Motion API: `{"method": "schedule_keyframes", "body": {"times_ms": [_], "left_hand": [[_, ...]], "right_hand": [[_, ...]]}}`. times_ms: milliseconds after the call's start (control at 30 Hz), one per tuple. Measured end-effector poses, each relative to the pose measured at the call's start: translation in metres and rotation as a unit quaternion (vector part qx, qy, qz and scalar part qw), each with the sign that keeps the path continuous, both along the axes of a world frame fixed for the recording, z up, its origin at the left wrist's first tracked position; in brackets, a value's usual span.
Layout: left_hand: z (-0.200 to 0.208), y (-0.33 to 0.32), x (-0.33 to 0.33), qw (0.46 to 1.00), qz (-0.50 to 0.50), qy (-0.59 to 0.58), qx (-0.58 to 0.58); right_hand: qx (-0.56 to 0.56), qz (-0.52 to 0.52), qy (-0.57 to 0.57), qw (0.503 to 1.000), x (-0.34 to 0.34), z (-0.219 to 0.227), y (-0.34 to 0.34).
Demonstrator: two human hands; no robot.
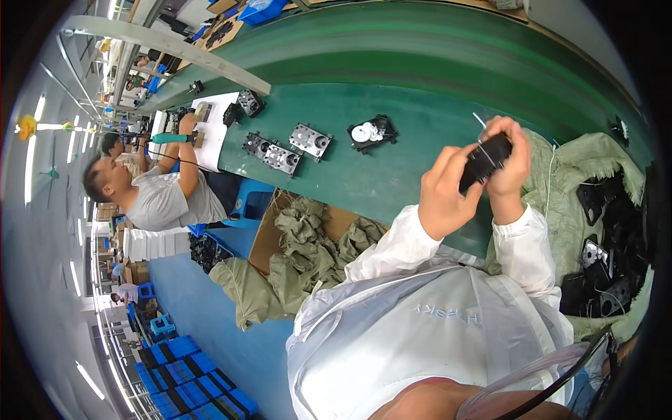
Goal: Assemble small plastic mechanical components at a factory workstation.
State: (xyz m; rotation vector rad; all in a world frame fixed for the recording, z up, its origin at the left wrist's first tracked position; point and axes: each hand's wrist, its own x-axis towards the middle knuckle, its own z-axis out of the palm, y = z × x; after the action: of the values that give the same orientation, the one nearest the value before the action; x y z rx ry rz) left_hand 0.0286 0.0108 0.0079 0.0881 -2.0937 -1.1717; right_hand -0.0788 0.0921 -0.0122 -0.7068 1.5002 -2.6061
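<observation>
Above the right part of the green table (329, 178), a small black boxy part (486, 164) is held between my two hands. My left hand (446, 187) grips its near left side, fingers curled and thumb against it. Wrapped round its far right side is my right hand (512, 159). A thin pale rod (479, 120) sticks out past my right fingers; whether it belongs to the part I cannot tell. Left of my hands lies a black mechanism with white gears (373, 132). Farther left are several metal-plated black mechanisms (310, 141).
On the right, an open woven sack (553, 185) holds black parts (612, 231). A co-worker (168, 189) sits at the left, a hand by a green screwdriver (170, 138). Crumpled sacks (308, 241) fill a cardboard box below the table edge. A green conveyor belt (392, 49) runs behind.
</observation>
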Motion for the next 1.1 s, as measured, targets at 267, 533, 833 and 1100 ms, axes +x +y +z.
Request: {"method": "schedule_keyframes", "body": {"times_ms": [267, 533, 833, 1100], "left_hand": [[0.015, -0.203, 0.017, 0.963, 0.23, -0.06, -0.126], [-0.077, -0.557, 0.084, 0.758, 0.399, -0.496, -0.144], [-0.021, -0.34, 0.1, 0.782, 0.344, -0.459, -0.245], [-0.072, -0.412, 0.127, 0.829, 0.318, -0.422, -0.184]], "right_hand": [[0.219, 0.046, -0.07, 0.972, -0.006, 0.01, 0.057], [0.158, 0.059, -0.16, 0.973, -0.008, -0.008, 0.118], [0.282, -0.045, -0.124, 0.95, 0.011, -0.014, 0.178], [0.309, -0.032, -0.114, 0.944, 0.01, -0.014, 0.169]]}}
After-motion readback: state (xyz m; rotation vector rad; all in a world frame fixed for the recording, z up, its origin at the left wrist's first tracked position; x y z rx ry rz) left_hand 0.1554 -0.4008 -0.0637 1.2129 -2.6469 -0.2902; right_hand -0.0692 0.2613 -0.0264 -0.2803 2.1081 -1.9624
